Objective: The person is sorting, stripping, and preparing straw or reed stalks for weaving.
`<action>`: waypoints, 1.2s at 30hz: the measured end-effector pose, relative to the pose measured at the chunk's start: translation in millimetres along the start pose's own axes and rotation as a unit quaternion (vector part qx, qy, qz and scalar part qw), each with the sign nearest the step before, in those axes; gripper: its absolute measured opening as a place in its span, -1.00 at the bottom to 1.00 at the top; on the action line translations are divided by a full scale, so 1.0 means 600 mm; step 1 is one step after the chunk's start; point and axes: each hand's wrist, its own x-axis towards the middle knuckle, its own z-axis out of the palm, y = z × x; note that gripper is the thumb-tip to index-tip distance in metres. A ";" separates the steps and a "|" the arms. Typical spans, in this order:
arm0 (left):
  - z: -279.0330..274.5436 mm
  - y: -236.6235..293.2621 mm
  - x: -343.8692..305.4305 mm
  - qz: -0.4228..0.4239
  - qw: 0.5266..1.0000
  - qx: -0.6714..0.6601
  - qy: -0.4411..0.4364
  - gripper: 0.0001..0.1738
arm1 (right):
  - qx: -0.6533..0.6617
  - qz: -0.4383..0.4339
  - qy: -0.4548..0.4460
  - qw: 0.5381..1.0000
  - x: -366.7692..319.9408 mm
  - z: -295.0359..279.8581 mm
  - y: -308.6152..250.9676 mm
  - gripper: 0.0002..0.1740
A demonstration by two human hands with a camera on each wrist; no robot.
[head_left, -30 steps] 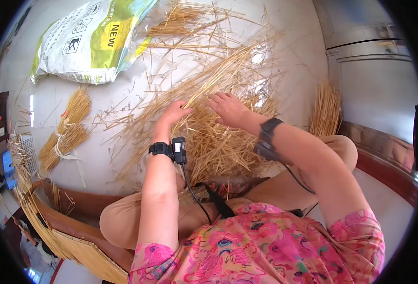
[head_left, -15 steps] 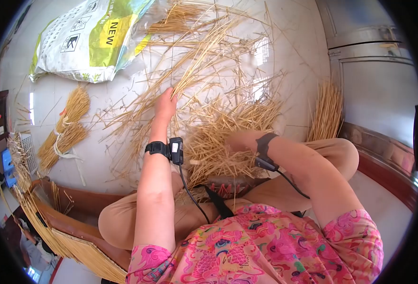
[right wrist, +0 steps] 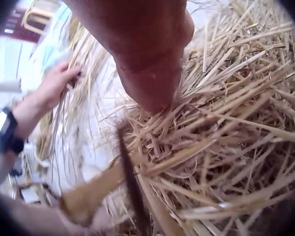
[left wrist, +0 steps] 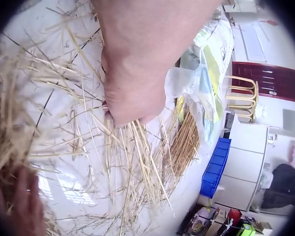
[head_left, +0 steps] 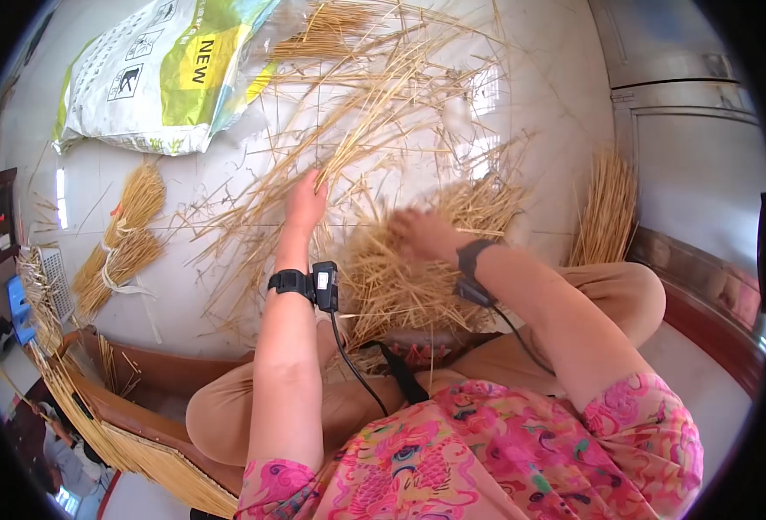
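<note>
My left hand (head_left: 306,201) grips a thin bunch of pale straw stalks (head_left: 355,139) that fan out over the floor beyond it. In the left wrist view, the fingers curl round the bunch, and its free ends (left wrist: 145,155) spread below the fist. My right hand (head_left: 422,234), blurred, is at the top of a loose heap of straw (head_left: 409,290) between my knees. Its fingers (left wrist: 27,196) look extended over the heap in the left wrist view. In the right wrist view, the fingertips meet the straw (right wrist: 226,137) and are partly hidden.
A white and green printed sack (head_left: 153,82) lies at upper left, with more straw (head_left: 331,35) beside it. Tied straw bundles (head_left: 123,234) lie left. Another bundle (head_left: 604,208) leans near a metal cabinet (head_left: 695,165). A brown wooden trough-like piece (head_left: 140,407) stands by my left knee.
My left hand moved slightly away and left and now grips the straw bunch. The right hand came back toward the heap near my lap, then shifted slightly forward over it.
</note>
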 end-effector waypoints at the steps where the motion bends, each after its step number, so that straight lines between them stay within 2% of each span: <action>1: 0.004 -0.005 -0.001 0.007 1.000 -0.003 0.010 -0.66 | 0.020 -0.031 -0.046 0.998 -0.011 0.014 -0.016 -0.36; 4: 0.011 -0.007 -0.002 0.004 1.000 0.014 0.016 -0.67 | 0.040 -0.060 -0.133 0.988 -0.036 0.071 -0.047 -0.37; 7: 0.022 -0.011 -0.001 -0.003 0.999 0.036 0.028 -0.67 | 0.095 -0.051 -0.104 0.989 -0.045 0.037 -0.037 -0.36; 10: 0.027 -0.010 -0.017 -0.001 0.995 0.071 0.075 -0.66 | 0.001 -0.073 0.033 0.997 -0.043 0.009 -0.006 -0.38; 11: 0.026 -0.007 -0.023 0.002 0.992 0.085 0.094 -0.66 | 0.011 -0.061 0.093 0.994 -0.052 -0.005 0.003 -0.42; 14: 0.029 -0.014 -0.031 -0.034 0.990 0.095 0.099 -0.60 | -0.027 -0.067 -0.010 0.997 -0.071 -0.075 0.021 -0.48; 17: 0.028 -0.024 -0.038 -0.054 0.981 0.145 0.117 -0.61 | 0.063 -0.030 -0.084 0.994 -0.162 -0.209 -0.014 -0.76; 21: 0.021 -0.032 -0.048 -0.078 0.980 0.165 0.079 -0.64 | 0.118 -0.154 0.096 0.976 -0.277 -0.293 -0.061 -0.71; 23: 0.020 -0.041 -0.045 -0.091 0.981 0.168 0.036 -0.68 | 0.174 -0.155 0.119 0.965 -0.302 -0.316 -0.066 -0.69; 24: 0.026 -0.051 -0.042 -0.084 0.983 0.156 0.050 -0.69 | 0.202 -0.155 0.130 0.958 -0.309 -0.320 -0.067 -0.67; 26: 0.033 -0.075 -0.037 -0.069 0.985 0.137 0.079 -0.71 | 0.190 -0.114 0.183 0.958 -0.303 -0.328 -0.058 -0.64; 30: -0.005 -0.038 -0.053 -0.080 0.980 0.158 0.096 -0.73 | 0.131 -0.053 0.261 0.955 -0.288 -0.324 -0.032 -0.63; 33: 0.000 -0.048 -0.047 -0.079 0.978 0.179 0.079 -0.72 | 0.126 -0.004 0.171 0.977 -0.294 -0.316 -0.016 -0.63; 35: 0.009 -0.064 -0.037 -0.076 0.975 0.207 0.036 -0.72 | 0.129 -0.009 0.183 0.975 -0.291 -0.307 -0.006 -0.64; 36: 0.012 -0.068 -0.037 -0.064 0.975 0.206 0.043 -0.73 | 0.130 -0.011 0.189 0.973 -0.290 -0.305 -0.003 -0.65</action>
